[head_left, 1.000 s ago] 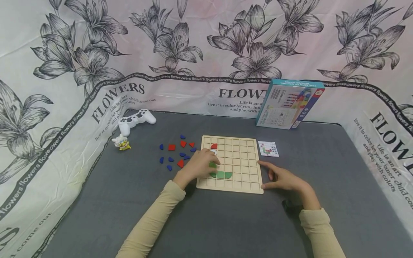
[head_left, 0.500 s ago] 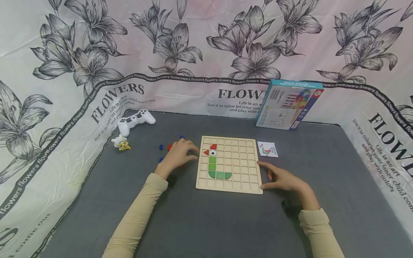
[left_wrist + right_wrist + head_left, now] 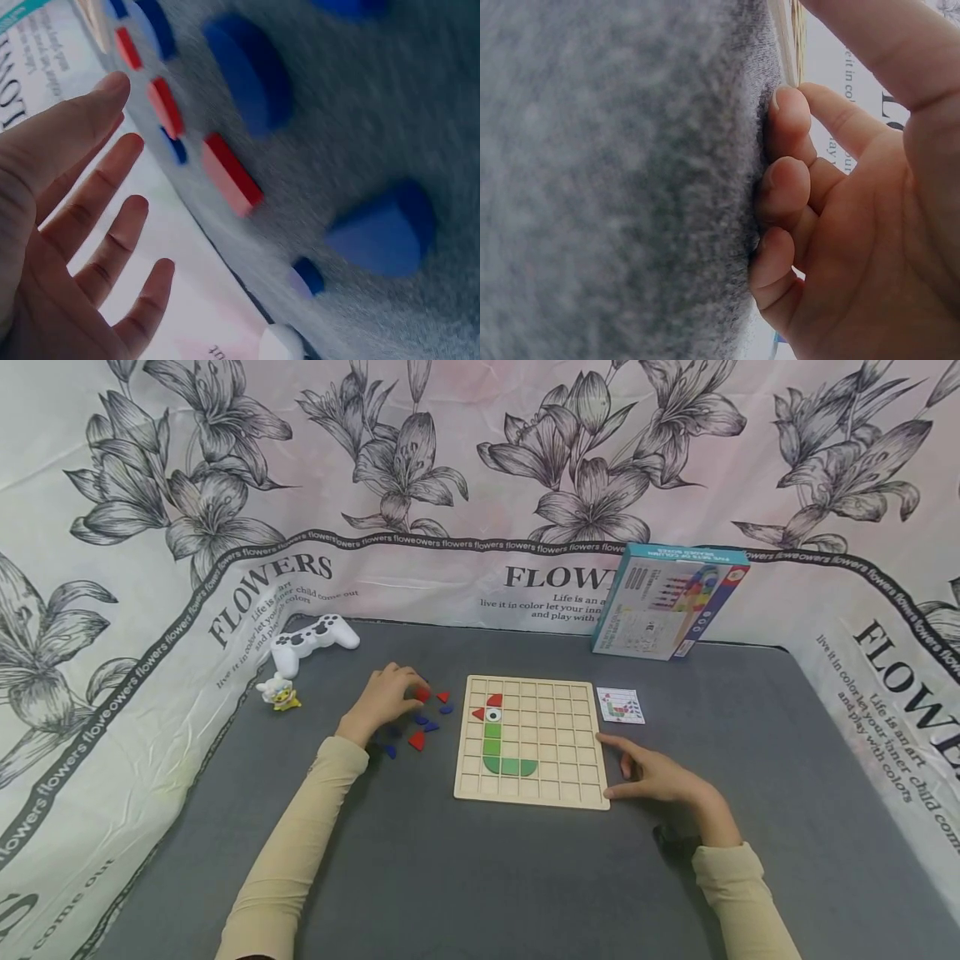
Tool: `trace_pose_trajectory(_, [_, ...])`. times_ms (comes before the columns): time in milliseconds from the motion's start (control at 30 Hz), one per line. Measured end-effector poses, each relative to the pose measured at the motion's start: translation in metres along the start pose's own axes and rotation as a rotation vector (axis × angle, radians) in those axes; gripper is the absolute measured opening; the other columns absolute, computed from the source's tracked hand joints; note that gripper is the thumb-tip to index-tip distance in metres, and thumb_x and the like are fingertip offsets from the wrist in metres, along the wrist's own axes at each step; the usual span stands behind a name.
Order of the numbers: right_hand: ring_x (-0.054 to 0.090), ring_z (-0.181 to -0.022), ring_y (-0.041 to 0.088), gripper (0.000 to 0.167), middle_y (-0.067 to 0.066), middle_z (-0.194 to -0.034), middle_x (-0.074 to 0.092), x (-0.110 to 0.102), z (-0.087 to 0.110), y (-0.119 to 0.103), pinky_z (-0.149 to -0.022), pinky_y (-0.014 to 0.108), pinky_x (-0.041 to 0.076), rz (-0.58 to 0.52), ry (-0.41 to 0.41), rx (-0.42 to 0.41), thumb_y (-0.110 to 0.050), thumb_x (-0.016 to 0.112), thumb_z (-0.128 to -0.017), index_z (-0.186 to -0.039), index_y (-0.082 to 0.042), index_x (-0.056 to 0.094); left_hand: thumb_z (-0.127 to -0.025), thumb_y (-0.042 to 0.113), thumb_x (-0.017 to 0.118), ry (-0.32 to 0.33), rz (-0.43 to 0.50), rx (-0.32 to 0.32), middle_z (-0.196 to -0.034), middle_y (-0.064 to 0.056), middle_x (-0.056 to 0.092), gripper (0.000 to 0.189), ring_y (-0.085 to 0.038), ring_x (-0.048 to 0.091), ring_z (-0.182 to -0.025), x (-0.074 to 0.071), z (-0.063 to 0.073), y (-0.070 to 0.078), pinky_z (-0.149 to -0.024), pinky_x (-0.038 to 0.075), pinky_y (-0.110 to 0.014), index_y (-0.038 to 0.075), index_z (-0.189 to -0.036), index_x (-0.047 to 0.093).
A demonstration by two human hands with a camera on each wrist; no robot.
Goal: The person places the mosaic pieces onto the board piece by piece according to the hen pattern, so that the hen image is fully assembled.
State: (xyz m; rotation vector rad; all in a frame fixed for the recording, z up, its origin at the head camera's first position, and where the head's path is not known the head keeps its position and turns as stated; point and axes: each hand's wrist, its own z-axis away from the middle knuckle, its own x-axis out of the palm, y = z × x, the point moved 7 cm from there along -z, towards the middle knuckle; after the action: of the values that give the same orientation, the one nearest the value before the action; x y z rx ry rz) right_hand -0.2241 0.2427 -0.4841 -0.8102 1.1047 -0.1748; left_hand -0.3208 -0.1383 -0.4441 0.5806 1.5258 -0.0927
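In the head view my left hand [image 3: 382, 700] hovers over loose red and blue wooden pieces left of the board. Its fingers are spread in the left wrist view and hold nothing; a red block [image 3: 231, 176] and a blue half-round piece [image 3: 251, 71] lie beyond the fingertips. On the gridded wooden board [image 3: 555, 735] are green pieces [image 3: 492, 739], a white eye piece [image 3: 492, 715] and two red pieces at upper left. My right hand [image 3: 652, 774] touches the board's right edge with index finger and thumb, its other fingers bent against the cloth.
A small pattern card [image 3: 621, 706] lies right of the board, and a box [image 3: 652, 610] stands behind it. At the back left are a white game controller [image 3: 315, 642] and a small figurine [image 3: 281, 693]. Patterned cloth [image 3: 420, 585] rises behind the grey table.
My left hand has left the board and moved left over the loose pieces, uncovering a red triangle beside the eye piece. My right hand stays at the board's edge.
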Motion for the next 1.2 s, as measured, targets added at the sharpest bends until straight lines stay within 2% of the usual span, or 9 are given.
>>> trace_pose_trajectory(200, [0.039, -0.061, 0.011, 0.084, 0.002, -0.082, 0.045, 0.001, -0.001, 0.000, -0.053, 0.023, 0.032, -0.003, -0.006, 0.004, -0.037, 0.076, -0.074, -0.143, -0.016, 0.032, -0.080, 0.021, 0.073, -0.032, -0.024, -0.017, -0.118, -0.007, 0.060, 0.030, -0.030, 0.046, -0.112, 0.003, -0.006, -0.009, -0.094, 0.035, -0.052, 0.015, -0.109, 0.069])
trace_pose_trajectory(433, [0.038, -0.061, 0.011, 0.084, 0.003, -0.081, 0.045, 0.000, 0.000, 0.000, -0.053, 0.023, 0.032, -0.005, -0.002, 0.003, -0.036, 0.077, -0.074, -0.143, -0.015, 0.033, -0.080, 0.019, 0.073, -0.050, -0.042, 0.008, -0.118, -0.007, 0.061, 0.031, -0.031, 0.048, -0.112, 0.007, -0.011, -0.007, -0.095, 0.036, -0.053, 0.013, -0.110, 0.068])
trace_pose_trajectory(600, [0.039, -0.061, 0.011, 0.085, 0.003, -0.081, 0.045, 0.001, 0.000, 0.000, -0.053, 0.023, 0.032, -0.008, -0.007, 0.012, -0.038, 0.077, -0.074, -0.143, -0.015, 0.033, -0.082, 0.020, 0.071, -0.072, -0.060, 0.004, -0.115, -0.006, 0.062, 0.028, -0.030, 0.049, -0.111, 0.009, -0.011, -0.005, -0.095, 0.037, -0.054, 0.013, -0.109, 0.069])
trace_pose_trajectory(967, [0.039, -0.063, 0.012, 0.085, 0.002, -0.082, 0.044, 0.001, 0.000, 0.003, -0.053, 0.024, 0.032, -0.013, -0.007, 0.030, -0.039, 0.077, -0.073, -0.143, -0.017, 0.033, -0.081, 0.029, 0.071, -0.050, -0.069, -0.004, -0.110, -0.005, 0.064, 0.026, -0.030, 0.051, -0.108, 0.009, -0.007, -0.001, -0.094, 0.036, -0.053, 0.016, -0.104, 0.070])
trace_pose_trajectory(1200, [0.040, -0.063, 0.012, 0.085, 0.002, -0.081, 0.045, 0.002, 0.000, 0.004, -0.054, 0.024, 0.033, -0.014, -0.006, 0.026, -0.039, 0.077, -0.073, -0.143, -0.017, 0.033, -0.081, 0.032, 0.071, -0.018, -0.056, -0.002, -0.107, -0.004, 0.065, 0.028, -0.028, 0.052, -0.104, 0.009, -0.004, 0.010, -0.092, 0.038, -0.052, 0.017, -0.104, 0.070])
